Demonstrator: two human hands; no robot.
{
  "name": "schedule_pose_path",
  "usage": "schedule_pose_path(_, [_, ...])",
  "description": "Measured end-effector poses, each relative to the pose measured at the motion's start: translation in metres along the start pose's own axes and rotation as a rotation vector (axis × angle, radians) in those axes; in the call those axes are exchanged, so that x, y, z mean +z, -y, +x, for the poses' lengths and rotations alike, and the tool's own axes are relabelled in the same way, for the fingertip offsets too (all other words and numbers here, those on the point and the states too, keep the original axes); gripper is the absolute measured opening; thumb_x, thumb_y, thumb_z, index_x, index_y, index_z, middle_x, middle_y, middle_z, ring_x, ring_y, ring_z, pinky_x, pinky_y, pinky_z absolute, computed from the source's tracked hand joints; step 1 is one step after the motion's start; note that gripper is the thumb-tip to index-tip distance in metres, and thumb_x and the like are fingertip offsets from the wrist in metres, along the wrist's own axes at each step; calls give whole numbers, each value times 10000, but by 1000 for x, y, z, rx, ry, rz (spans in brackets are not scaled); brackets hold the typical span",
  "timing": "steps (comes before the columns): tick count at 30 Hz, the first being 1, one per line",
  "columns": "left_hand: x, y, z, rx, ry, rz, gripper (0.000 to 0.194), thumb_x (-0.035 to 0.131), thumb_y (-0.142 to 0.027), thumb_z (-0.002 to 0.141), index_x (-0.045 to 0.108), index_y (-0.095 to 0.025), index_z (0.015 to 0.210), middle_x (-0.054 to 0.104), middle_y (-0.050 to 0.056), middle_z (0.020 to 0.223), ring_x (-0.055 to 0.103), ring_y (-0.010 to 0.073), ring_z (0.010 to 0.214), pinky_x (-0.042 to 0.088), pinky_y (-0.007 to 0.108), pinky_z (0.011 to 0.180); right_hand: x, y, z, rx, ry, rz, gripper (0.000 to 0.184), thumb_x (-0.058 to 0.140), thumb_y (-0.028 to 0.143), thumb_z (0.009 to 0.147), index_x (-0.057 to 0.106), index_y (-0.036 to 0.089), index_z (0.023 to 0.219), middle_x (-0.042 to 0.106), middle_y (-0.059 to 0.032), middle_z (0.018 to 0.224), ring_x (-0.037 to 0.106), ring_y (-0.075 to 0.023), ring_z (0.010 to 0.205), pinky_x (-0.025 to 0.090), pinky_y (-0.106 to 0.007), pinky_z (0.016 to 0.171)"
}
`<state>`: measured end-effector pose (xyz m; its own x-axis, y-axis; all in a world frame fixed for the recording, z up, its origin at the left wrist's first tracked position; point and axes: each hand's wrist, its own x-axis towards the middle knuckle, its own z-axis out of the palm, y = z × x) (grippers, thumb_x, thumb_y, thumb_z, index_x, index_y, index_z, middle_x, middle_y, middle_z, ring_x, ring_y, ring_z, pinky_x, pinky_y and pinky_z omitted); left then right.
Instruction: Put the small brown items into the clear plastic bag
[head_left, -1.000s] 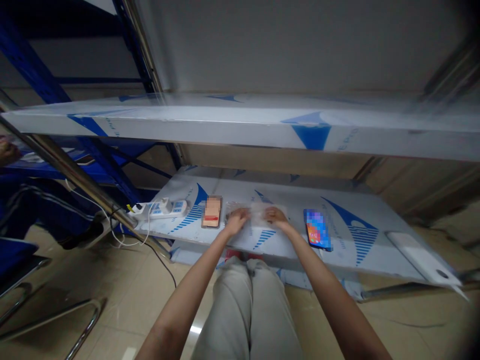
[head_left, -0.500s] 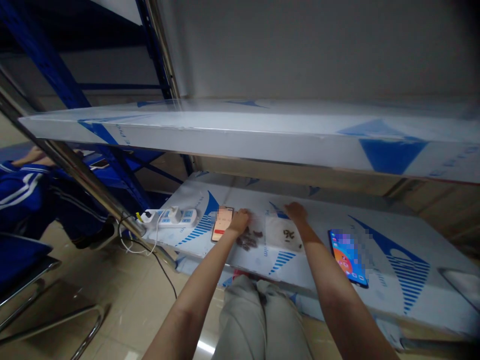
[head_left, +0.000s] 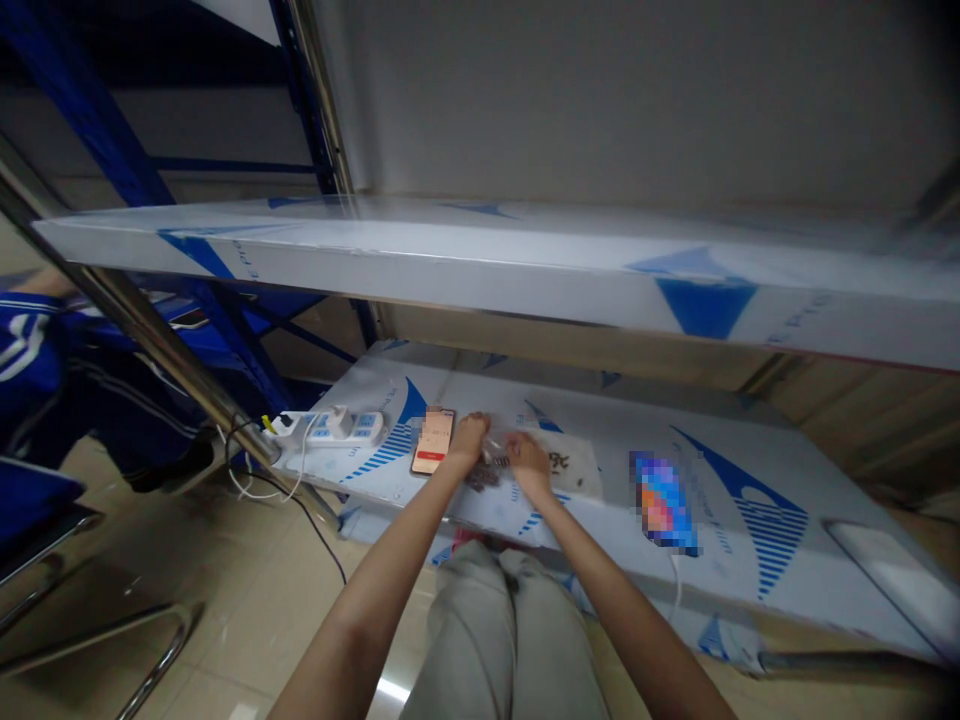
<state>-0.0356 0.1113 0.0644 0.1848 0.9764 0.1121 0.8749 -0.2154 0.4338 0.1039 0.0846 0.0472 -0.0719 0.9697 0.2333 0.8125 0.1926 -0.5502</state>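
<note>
My left hand is closed at the edge of a small clear plastic bag, just right of a phone with a lit screen. My right hand is at the bag's other side, its fingers bent together; what they hold is too small and hidden to make out. Below the bag lies a pile of small brown packets or pieces, partly covered by my left hand. On a pale sheet right of my right hand sit several small dark pieces.
A white power strip with plugs and cables lies on the film-covered lower shelf. A second phone, its screen blurred, is to the right, near a pale flat object. The upper shelf runs across. A person in blue sits left.
My right hand has moved left from the far side of the pale sheet to the plastic bag beside my left hand. The view has shifted slightly right.
</note>
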Motion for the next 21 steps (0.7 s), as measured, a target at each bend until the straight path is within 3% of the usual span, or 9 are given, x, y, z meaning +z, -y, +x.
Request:
schedule_pose_path(5, [-6,-4,-33,11,25,-139,246,424,-65,716,599,-105,884,618,98,883,543,163,818,412,279,765,3,14,-32,100,50,267,311,330,282,805,602,208,935,642,-50,944,589,-187,876,441,-299,774])
schedule_pose_path(8, [-7,-8,-56,44,88,-223,162,472,-134,712,629,-94,720,632,77,692,566,151,671,433,248,656,0,14,-48,148,135,402,356,308,339,815,607,193,941,654,-63,923,602,-199,864,477,-307,704])
schedule_pose_path(11, [-7,-16,-72,71,153,-300,171,476,-180,721,619,-96,681,607,39,567,549,118,534,417,207,544,-7,11,-63,245,174,542,378,355,400,788,596,176,972,662,-68,903,621,-205,809,495,-301,624])
schedule_pose_path(15, [-6,-34,-85,164,204,-397,192,475,-237,738,600,-99,693,576,17,513,532,106,512,385,187,529,-19,5,-79,330,122,690,430,485,448,691,610,132,954,673,-97,834,632,-216,725,492,-283,549])
schedule_pose_path(21, [0,-64,-93,209,175,-307,274,461,-356,758,593,-118,725,575,14,553,517,115,548,351,195,548,-34,-7,-89,388,2,825,430,601,462,562,664,117,811,680,-115,763,629,-238,682,476,-276,495])
